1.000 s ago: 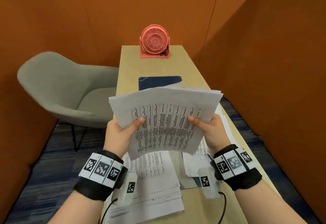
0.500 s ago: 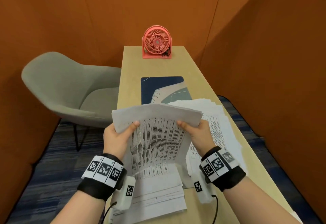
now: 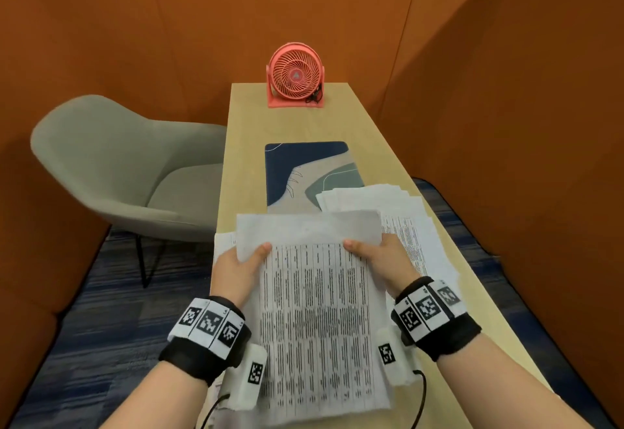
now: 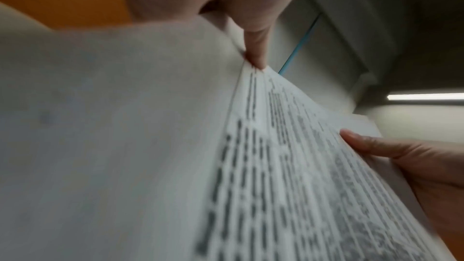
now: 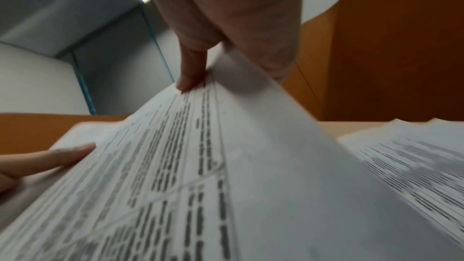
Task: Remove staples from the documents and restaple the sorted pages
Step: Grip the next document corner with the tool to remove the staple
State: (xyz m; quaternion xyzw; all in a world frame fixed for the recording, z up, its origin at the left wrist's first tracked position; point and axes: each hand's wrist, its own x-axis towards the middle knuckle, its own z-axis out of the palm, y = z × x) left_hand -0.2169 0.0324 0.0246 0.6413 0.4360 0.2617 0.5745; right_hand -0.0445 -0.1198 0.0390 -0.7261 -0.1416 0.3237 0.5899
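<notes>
Both the left hand [image 3: 236,270] and right hand [image 3: 385,260] pinch a printed sheaf [image 3: 317,310] over the wooden tabletop [image 3: 250,125]; pink fan [image 3: 296,75] at 12 o'clock, orange walls [image 3: 135,23] around.

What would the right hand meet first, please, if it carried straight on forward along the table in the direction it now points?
Probably the fanned pile of loose pages just beyond the right hand, which grips the held sheaf. Depth is unclear; if the hand is high enough, it may pass over them.
</notes>
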